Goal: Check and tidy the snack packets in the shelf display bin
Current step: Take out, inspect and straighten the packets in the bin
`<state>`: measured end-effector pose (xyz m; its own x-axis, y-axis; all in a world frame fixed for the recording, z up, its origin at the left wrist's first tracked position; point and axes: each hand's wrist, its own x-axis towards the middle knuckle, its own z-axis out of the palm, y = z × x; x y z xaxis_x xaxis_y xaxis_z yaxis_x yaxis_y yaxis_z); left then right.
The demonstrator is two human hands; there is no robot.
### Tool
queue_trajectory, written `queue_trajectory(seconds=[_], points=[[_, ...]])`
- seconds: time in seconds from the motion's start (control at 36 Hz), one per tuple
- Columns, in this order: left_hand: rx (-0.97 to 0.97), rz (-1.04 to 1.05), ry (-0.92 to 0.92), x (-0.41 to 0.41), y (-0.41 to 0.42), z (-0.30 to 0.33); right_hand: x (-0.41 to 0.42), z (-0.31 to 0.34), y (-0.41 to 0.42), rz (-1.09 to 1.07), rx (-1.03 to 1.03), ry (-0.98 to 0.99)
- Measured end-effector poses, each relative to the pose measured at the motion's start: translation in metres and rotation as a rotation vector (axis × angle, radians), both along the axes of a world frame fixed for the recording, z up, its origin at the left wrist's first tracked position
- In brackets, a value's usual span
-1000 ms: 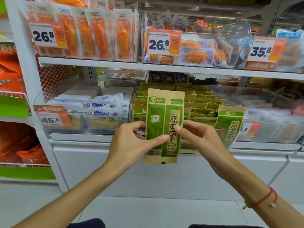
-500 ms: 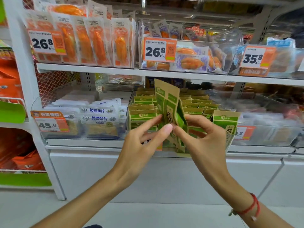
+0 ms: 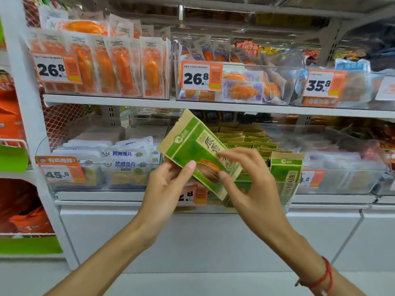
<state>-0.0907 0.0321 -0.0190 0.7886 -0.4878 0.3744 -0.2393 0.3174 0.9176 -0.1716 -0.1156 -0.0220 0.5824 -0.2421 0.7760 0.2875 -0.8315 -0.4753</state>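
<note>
While both hands hold it at the centre of the frame, a green and tan snack packet point(image 3: 197, 151) tilts with its top toward the upper left. The left hand point(image 3: 164, 189) pinches its lower left edge; the right hand point(image 3: 254, 189) grips its lower right. Behind it, matching packets point(image 3: 252, 144) fill a clear display bin point(image 3: 287, 207).

Scene is evenly and brightly lit from overhead; shadows are soft and faint. Glare is seen on the clear bin fronts point(image 3: 333, 184) and the orange packet wrappers point(image 3: 111, 67). Wide-angle bowing is noted at the shelf upright point(image 3: 23, 103). Slight softness is observed throughout; small print is unreadable.
</note>
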Motion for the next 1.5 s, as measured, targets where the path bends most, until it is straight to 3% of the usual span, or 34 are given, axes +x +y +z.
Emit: queue_trajectory(seconds=[0.19,0.5,0.75,0.97,1.14,1.5], points=[[0.041,-0.115,-0.083,0.029,-0.003,0.036,0.018,0.036,-0.022,0.001,0.138,0.090],[0.184,-0.037,-0.302,0.123,-0.044,0.077,0.090,0.091,-0.085,0.084,0.052,0.172],[0.506,0.135,-0.503,0.169,-0.061,0.060,0.135,0.078,-0.117,0.015,-0.133,0.347],[0.724,0.027,-0.843,0.186,-0.048,0.041,0.133,0.055,-0.111,-0.037,-0.420,0.672],[0.728,-0.041,-0.802,0.185,-0.054,0.050,0.127,0.058,-0.113,-0.021,-0.397,0.644],[0.431,-0.166,-0.500,0.180,-0.074,0.067,0.123,0.088,-0.117,0.014,-0.264,0.418]])
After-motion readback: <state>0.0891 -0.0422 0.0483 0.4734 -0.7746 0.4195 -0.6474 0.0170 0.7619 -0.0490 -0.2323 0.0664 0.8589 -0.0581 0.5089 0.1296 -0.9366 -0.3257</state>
